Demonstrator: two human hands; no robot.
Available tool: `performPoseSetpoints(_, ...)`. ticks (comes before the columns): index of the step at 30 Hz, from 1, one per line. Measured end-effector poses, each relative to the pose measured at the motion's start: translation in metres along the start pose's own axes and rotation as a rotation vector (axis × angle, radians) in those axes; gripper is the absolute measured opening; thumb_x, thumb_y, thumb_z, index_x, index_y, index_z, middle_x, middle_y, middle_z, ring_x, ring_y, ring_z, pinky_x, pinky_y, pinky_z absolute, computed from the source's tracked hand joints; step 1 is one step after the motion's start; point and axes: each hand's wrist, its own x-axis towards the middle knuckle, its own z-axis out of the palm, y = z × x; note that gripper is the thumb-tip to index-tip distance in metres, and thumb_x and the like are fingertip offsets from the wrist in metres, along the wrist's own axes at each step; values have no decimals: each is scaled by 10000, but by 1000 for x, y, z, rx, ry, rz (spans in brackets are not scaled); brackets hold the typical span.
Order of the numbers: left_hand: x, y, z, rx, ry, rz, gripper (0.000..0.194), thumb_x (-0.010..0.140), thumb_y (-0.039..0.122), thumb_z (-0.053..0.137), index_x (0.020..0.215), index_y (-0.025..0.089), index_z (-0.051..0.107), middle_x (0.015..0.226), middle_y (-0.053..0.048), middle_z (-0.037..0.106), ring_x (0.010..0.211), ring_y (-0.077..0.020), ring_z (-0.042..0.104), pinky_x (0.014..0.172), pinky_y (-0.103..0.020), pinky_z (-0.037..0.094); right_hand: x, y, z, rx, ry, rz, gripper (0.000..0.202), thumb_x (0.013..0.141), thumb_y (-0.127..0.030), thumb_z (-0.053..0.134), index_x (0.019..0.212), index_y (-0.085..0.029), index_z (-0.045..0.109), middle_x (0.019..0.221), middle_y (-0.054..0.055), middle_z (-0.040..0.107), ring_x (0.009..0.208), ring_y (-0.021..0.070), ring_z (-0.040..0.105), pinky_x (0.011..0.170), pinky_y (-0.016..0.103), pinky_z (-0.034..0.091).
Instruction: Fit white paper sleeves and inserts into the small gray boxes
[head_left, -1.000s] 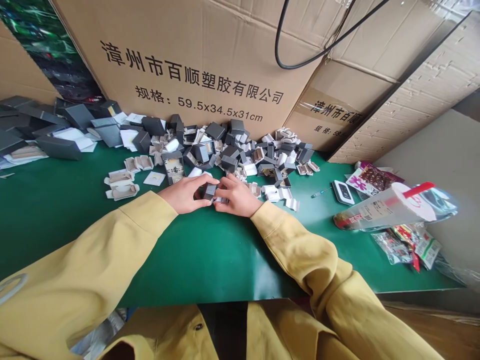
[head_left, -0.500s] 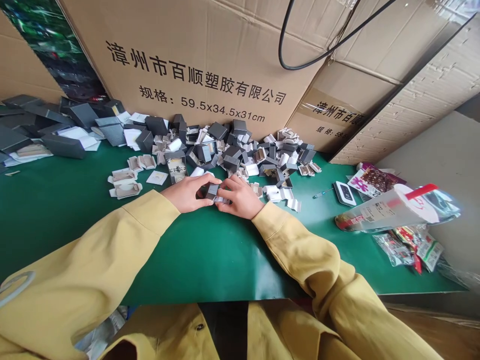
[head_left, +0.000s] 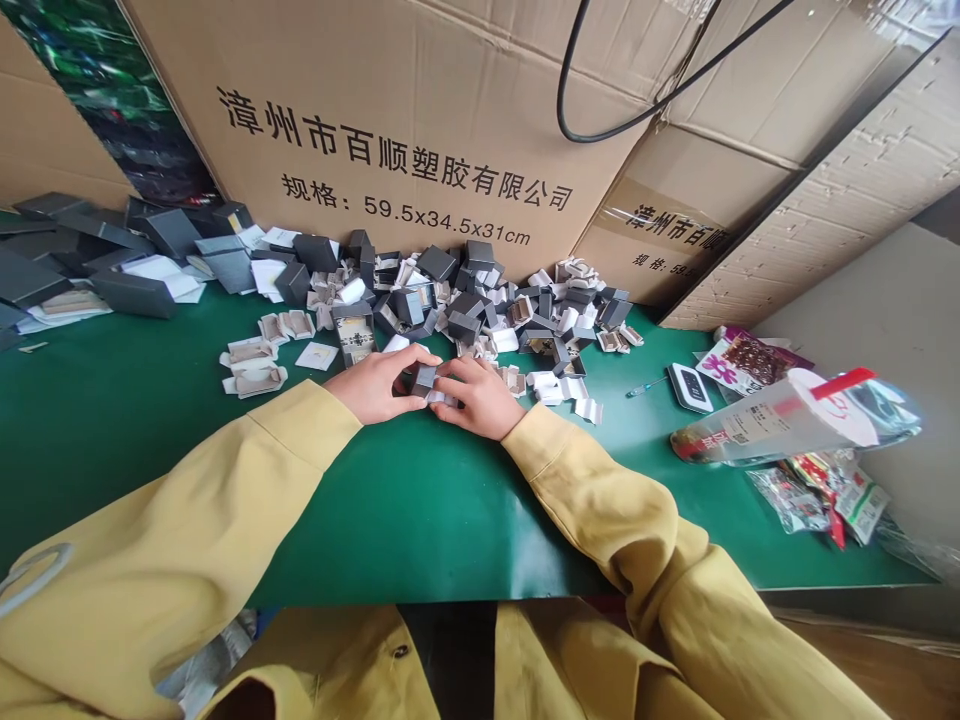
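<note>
Both hands meet in the middle of the green table (head_left: pixel 420 510). My left hand (head_left: pixel 379 386) pinches a small dark grey box (head_left: pixel 424 379) between thumb and fingers. From the other side, my right hand (head_left: pixel 480 396) has its fingers closed on a white insert (head_left: pixel 442 398) at the box's right end; how far the insert sits inside is hidden by the fingers. Just behind my left hand stands an open grey box (head_left: pixel 355 335) with a patterned inside. Left of it lie a flat white card (head_left: pixel 316 356) and several folded paper inserts (head_left: pixel 253 379).
Behind the hands spreads a heap of small grey boxes and inserts (head_left: pixel 465 305). More grey boxes (head_left: pixel 135 293) are piled at far left. A large carton (head_left: pixel 390 60) backs the table. On the right are a drink cup (head_left: pixel 757 425), a small digital device (head_left: pixel 689 388) and snack packets (head_left: pixel 859 505).
Hardly anything differs: both hands keep the same hold on the small box and insert. The view has shifted very slightly.
</note>
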Motion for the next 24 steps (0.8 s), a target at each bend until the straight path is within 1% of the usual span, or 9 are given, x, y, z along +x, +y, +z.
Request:
performPoseSetpoints(5,0,0,-1,17,-10,-18,516,721,424,582,1192,246,471,1121,-37,610,843,-188,633,775,-286,484,3,2,-7,22,-25,-39,319,905,-433,402,888,-208,628,1014,80,547,923,198,459,786,338,344)
performPoseSetpoints(9,1,-2,1,20,8,-13,525,714,448,592,1186,252,472,1102,-31,615,809,-183,633,751,-283,485,6,2,-6,13,-28,-35,345,904,-461,389,877,-213,626,1014,75,544,932,200,469,767,331,340)
performPoseSetpoints(13,1,-3,3,6,25,-20,529,701,460,597,1176,259,480,1139,-29,603,818,-190,632,748,-294,491,4,1,2,-29,-10,4,397,880,-525,389,950,-193,597,991,86,569,905,202,500,771,334,347)
performPoseSetpoints(16,1,-2,2,-1,32,-27,521,698,443,601,1174,265,487,1164,-27,595,844,-192,632,776,-301,491,2,2,7,-41,37,50,465,843,-571,420,996,-160,575,897,86,606,863,202,530,787,334,361)
performPoseSetpoints(18,1,-3,2,-10,24,-26,523,699,437,604,1179,266,484,1172,-29,593,860,-193,631,794,-306,491,1,2,8,-28,65,51,452,835,-566,444,967,-158,585,869,82,626,862,201,546,799,333,369)
performPoseSetpoints(21,1,-4,3,-32,23,-21,533,698,451,601,1184,271,479,1184,-32,588,875,-198,628,805,-321,499,0,2,9,8,70,35,381,838,-529,479,911,-177,604,942,84,643,916,198,555,816,332,376)
performPoseSetpoints(24,1,-6,4,-56,31,-15,537,692,463,604,1177,269,482,1191,-34,583,880,-200,625,805,-333,506,-1,1,9,12,63,34,358,845,-517,482,902,-188,612,988,82,640,946,197,552,828,332,373)
